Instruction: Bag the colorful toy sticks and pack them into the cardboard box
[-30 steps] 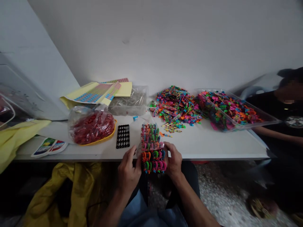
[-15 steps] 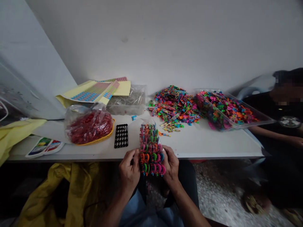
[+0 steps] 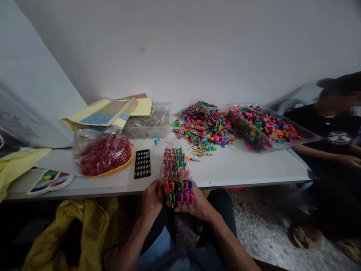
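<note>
Between my hands, at the table's front edge, is a bundle of small colourful plastic pieces [image 3: 177, 176] set in rows, with clear plastic film around its far part. Rounded ends in pink, green, orange and blue face me. My left hand [image 3: 152, 198] is closed on the bundle's left side, its fingertips partly hidden. My right hand [image 3: 199, 203] grips the right side, with fingers reaching under the near end. A black tray with holes [image 3: 142, 164] lies left of the bundle. Just beyond the bundle are a small blue piece [image 3: 156, 142] and a few loose pen-like pieces [image 3: 201, 153].
A heap of colourful plastic pieces [image 3: 207, 124] and a clear bin [image 3: 307, 141] of similar ones stand at right. At left are a bag of dark red pieces [image 3: 105, 152] in a yellow basket, a clear box [image 3: 160, 131] and sticker sheets [image 3: 108, 111]. Another person [image 3: 335, 139] sits at right.
My right hand has shifted inward, its fingers now under the bundle's near end. The bundle has moved slightly left in view, as has the whole scene.
</note>
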`<state>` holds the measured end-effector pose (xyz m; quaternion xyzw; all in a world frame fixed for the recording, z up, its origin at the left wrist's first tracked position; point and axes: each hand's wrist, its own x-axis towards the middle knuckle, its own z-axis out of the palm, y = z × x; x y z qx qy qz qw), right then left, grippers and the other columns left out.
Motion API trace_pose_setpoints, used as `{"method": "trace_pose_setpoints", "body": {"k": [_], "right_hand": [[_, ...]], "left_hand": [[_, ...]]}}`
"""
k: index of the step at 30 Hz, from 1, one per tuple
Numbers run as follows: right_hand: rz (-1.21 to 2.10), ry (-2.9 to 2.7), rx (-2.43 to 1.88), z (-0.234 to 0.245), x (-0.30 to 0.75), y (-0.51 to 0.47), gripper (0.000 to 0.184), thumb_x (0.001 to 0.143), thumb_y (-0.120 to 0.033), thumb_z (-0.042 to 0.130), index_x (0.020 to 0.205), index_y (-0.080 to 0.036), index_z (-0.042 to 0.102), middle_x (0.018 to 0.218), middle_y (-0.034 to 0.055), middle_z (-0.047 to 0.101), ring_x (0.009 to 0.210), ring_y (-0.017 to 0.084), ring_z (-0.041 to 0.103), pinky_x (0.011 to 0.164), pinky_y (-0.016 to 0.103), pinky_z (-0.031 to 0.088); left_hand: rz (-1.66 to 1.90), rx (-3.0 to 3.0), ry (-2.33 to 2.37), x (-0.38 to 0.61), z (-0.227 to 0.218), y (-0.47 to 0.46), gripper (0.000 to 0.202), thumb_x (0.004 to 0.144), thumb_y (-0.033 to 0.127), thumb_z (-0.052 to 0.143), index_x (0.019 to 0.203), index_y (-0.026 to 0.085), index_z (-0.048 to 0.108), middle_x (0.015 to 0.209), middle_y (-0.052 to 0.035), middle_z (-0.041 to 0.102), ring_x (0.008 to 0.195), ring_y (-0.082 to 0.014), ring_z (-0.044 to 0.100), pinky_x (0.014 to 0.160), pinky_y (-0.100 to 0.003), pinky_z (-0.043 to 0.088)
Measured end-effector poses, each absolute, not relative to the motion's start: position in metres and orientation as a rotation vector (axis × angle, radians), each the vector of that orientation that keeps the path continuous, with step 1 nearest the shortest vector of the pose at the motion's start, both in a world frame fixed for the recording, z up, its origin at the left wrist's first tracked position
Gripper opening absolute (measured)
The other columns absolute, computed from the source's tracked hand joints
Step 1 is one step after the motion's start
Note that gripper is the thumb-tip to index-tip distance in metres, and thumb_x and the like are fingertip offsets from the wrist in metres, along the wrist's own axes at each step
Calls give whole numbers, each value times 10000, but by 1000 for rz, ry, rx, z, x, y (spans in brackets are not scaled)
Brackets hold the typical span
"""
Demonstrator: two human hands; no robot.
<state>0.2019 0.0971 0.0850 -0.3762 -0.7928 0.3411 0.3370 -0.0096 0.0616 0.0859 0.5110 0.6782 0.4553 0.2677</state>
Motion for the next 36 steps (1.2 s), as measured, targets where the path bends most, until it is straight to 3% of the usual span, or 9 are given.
{"method": "trace_pose_setpoints", "body": {"k": [3, 6, 11, 14, 16, 20, 25, 31, 36], "right_hand": [[895, -2163, -995, 93, 191, 109, 730, 724, -407, 846, 1372, -247, 551, 1321, 119, 607, 1195, 312, 577, 1004, 459, 502], [972, -2087, -1037, 92, 181, 108, 571, 765, -363, 821, 1282, -240, 611, 1154, 80, 679, 1034, 269, 632, 918, 409, 532], [1207, -2032, -884, 87, 186, 102, 793, 743, -318, 841, 1447, -262, 482, 1307, 98, 616, 1176, 290, 578, 1026, 462, 470], [1456, -1842, -775, 88, 203, 108, 710, 872, -349, 718, 1502, -298, 394, 1364, 94, 578, 1198, 251, 582, 1005, 434, 496], [1382, -1712, -854, 89, 208, 114, 614, 930, -362, 639, 1489, -305, 393, 1348, 99, 581, 1150, 226, 602, 938, 400, 530], [975, -1828, -947, 92, 193, 119, 549, 922, -319, 626, 1441, -268, 454, 1268, 111, 619, 1040, 213, 623, 863, 368, 539], [623, -1913, -978, 92, 159, 124, 387, 938, -235, 522, 1316, -187, 584, 1067, 107, 684, 940, 209, 642, 871, 349, 514], [799, -1797, -1090, 91, 147, 122, 266, 976, -279, 448, 1001, -190, 697, 894, 62, 698, 848, 207, 655, 783, 297, 507], [892, -1628, -1038, 92, 151, 85, 289, 1021, -346, 448, 957, -190, 683, 824, 23, 670, 761, 168, 630, 714, 253, 494]], "left_hand": [[1216, 1507, 1867, -10, 74, 59, 269, 923, 373, 503, 830, 208, 694, 733, -57, 682, 738, -218, 650, 683, -263, 466], [1229, 1648, 1945, -14, 65, 54, 292, 945, 317, 441, 953, 209, 712, 823, -84, 702, 813, -237, 670, 745, -293, 474], [1305, 1500, 1824, -28, 54, 50, 307, 927, 349, 492, 1110, 194, 684, 1006, -89, 737, 931, -253, 688, 791, -307, 506], [1323, 1336, 1784, -32, 48, 51, 376, 911, 400, 521, 1173, 175, 670, 1047, -95, 747, 981, -270, 689, 818, -324, 522], [1353, 1214, 1781, -30, 47, 52, 420, 910, 448, 527, 1178, 162, 678, 1063, -101, 750, 995, -278, 686, 830, -333, 530], [1492, 1040, 1701, -18, 46, 51, 483, 910, 506, 531, 1198, 149, 682, 1131, -108, 736, 1044, -279, 669, 880, -352, 535], [1538, 861, 1615, -7, 42, 52, 481, 839, 579, 608, 1048, 161, 719, 838, -66, 738, 808, -251, 683, 689, -328, 566], [1556, 545, 1540, 5, 50, 53, 619, 778, 692, 629, 1050, 141, 702, 712, -32, 681, 593, -193, 629, 505, -285, 526], [1667, 425, 1427, 23, 48, 32, 597, 703, 593, 764, 1119, 167, 723, 867, -55, 743, 700, -210, 676, 596, -296, 565]]}}
